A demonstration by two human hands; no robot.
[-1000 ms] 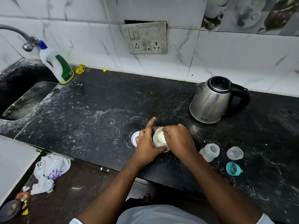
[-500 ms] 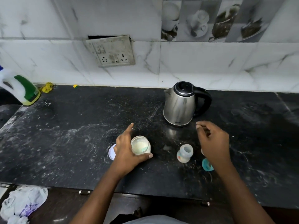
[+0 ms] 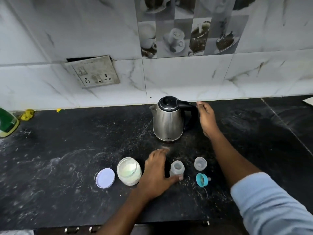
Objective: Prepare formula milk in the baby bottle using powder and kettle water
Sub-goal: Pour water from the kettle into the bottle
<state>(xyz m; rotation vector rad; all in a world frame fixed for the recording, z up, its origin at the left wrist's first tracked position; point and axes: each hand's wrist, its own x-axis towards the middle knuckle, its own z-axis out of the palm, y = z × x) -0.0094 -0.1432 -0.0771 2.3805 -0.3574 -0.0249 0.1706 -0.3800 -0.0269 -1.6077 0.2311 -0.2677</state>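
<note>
Dim, cool light, wide-angle bend at edges — left hand [image 3: 155,173] motion-blurred, kettle [image 3: 169,121] glare.

Green-labelled bottle [image 3: 6,123]: cut off by the left edge.
Left hand [image 3: 155,173]: fingertips motion-blurred.
Kettle handle [image 3: 189,114]: grip partly behind right hand [image 3: 207,118].

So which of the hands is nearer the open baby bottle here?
Left. The left hand is right beside the baby bottle, thumb at its base. The right hand is farther back, by the kettle handle.
</note>
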